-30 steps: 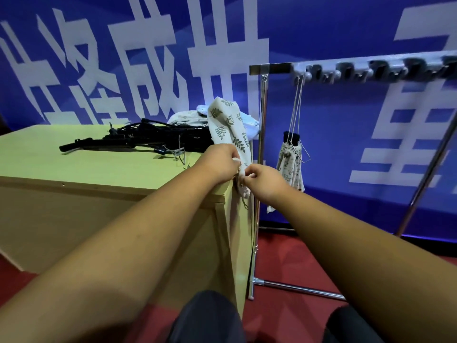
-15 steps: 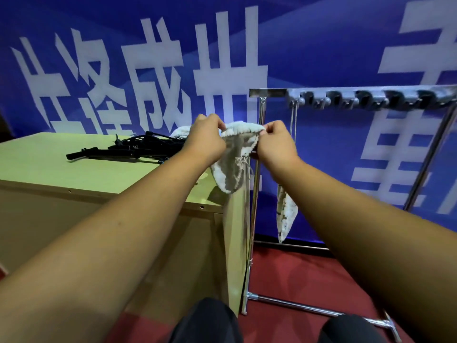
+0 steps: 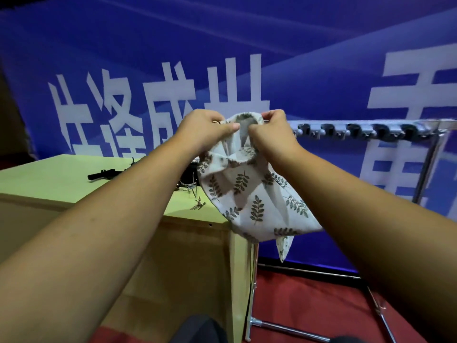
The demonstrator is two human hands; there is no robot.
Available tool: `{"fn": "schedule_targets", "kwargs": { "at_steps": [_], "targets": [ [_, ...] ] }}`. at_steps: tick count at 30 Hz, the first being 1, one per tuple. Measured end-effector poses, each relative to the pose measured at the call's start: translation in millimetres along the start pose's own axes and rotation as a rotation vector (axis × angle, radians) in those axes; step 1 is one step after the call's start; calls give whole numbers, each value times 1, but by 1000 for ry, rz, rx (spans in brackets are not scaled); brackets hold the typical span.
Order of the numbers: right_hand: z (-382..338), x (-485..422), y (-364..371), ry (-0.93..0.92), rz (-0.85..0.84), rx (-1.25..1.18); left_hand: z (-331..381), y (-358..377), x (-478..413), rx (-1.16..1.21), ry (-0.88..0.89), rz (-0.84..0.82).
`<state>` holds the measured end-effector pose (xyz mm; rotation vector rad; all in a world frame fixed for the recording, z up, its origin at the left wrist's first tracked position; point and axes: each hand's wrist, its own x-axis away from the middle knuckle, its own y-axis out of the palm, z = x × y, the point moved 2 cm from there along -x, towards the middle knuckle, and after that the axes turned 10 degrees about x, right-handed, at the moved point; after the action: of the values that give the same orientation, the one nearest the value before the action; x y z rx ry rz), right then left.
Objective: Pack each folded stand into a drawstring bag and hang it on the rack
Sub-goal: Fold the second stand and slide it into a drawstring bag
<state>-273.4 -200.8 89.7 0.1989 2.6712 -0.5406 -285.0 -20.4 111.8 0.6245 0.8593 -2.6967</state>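
The leaf-print drawstring bag [image 3: 249, 194] hangs mouth-up over the table's [image 3: 49, 179] corner — left hand [image 3: 205, 129] and right hand [image 3: 269, 133] both pinching its rim.

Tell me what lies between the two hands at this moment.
In the head view, the open mouth of the leaf-print drawstring bag spans the gap between the left hand and the right hand. Both hands pinch its rim, and nothing else lies between them.

Two hands [image 3: 205, 131] [image 3: 272, 136], one held bag [image 3: 249, 194], one rack [image 3: 366, 129].
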Motion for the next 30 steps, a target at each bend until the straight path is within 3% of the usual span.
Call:
{"fn": "schedule_targets", "kwargs": {
  "at_steps": [3, 7, 10, 19, 25, 30],
  "targets": [
    [2, 4, 10, 6, -113, 221, 3, -11, 14, -68, -60, -50],
    [13, 19, 27, 32, -387, 496, -9, -32, 34, -290, -265, -190],
    [27, 27, 42, 25, -483, 624, -37, -42, 42, -214, -462, -324],
    [61, 41, 105, -49, -732, 833, -135, -44, 68, -204, -596, -319],
    [87, 45, 148, 29, -700, 849, -182, -37, 70, -126, -541, -288],
    [109, 25, 176, 15, -530, 824, -213, -27, 63, -119, -505, -216]
  ]
}}
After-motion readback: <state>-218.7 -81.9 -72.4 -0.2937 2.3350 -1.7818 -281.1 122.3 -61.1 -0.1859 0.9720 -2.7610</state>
